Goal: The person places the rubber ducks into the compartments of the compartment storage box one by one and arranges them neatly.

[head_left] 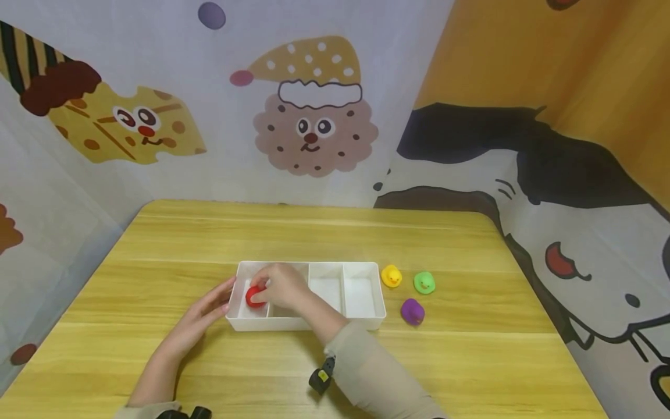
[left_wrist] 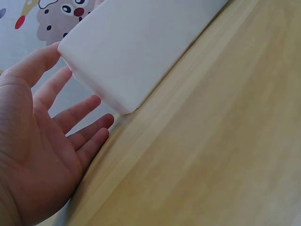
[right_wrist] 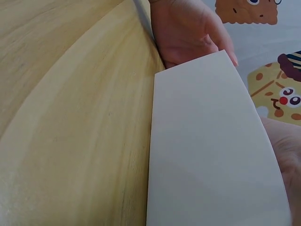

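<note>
Step in hand, as judged: placing red toy (head_left: 250, 296) in leftmost compartment of white box (head_left: 264, 325), lower centre-left of head frame. Right hand (head_left: 282, 286) pinches toy; left hand (head_left: 200, 319) spread, touching box end. Next move likely calls for loosening pinch. Toy hidden in 2 wrist views; floor contact unclear.

The place looks like a playroom corner, though whether at home cannot be told. Cartoon-printed cloth (head_left: 225, 128) hangs round a wood-grain counter (head_left: 314, 235) bearing toy ducks (head_left: 424, 283)
</note>
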